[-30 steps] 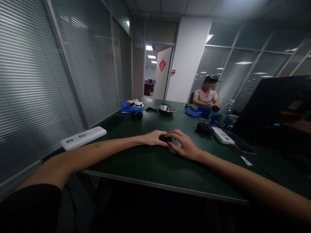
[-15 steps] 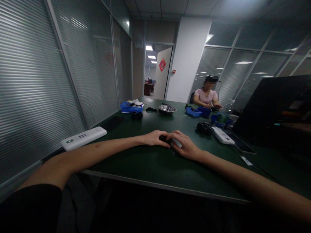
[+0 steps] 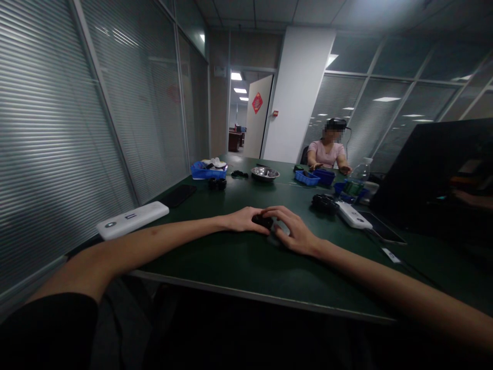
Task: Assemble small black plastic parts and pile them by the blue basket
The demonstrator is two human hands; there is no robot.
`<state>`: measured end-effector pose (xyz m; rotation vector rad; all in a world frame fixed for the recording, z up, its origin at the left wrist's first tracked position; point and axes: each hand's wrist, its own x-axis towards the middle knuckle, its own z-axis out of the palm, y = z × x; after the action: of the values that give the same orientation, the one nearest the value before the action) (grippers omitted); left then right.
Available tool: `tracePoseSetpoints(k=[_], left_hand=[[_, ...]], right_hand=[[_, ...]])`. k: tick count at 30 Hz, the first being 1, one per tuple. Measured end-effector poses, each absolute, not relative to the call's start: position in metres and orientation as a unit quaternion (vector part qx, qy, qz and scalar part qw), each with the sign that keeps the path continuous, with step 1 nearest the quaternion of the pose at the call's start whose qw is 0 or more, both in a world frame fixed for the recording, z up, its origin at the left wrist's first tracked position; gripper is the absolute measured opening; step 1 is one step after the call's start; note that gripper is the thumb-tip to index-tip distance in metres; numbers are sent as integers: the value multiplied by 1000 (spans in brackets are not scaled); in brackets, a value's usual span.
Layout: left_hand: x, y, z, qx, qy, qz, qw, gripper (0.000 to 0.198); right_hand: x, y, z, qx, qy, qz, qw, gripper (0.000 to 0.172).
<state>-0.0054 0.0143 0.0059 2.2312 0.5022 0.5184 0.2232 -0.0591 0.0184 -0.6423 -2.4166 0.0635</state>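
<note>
- Head view: left hand [image 3: 244, 219] grips a small black part [image 3: 262, 221] over the counter [image 3: 231, 264], apparently steadying it
- Right hand [image 3: 296, 232] arches beside it; whether that grip is closed, cannot tell

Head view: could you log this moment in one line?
left hand: gripping black piece | right hand: curled over its edge, contact unclear | bowl: farther back on table

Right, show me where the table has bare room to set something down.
One bare patch of table lies between its near edge and the left hand and right hand; another lies beyond them, short of the metal bowl. Crowded: the right, where black bundle, white device and bottle sit close together.
</note>
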Motion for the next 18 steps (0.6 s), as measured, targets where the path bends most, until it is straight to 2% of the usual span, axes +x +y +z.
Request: tracePoseSetpoints(k=[6, 18], left_hand=[[-6, 14, 8, 879, 202, 199, 383, 52], [-5, 14, 6, 880, 200, 201, 381, 47]], right_hand=[[223, -57, 16, -292, -906, -19, 305, 32], [221, -57, 17, -268, -912, -2, 310, 28]])
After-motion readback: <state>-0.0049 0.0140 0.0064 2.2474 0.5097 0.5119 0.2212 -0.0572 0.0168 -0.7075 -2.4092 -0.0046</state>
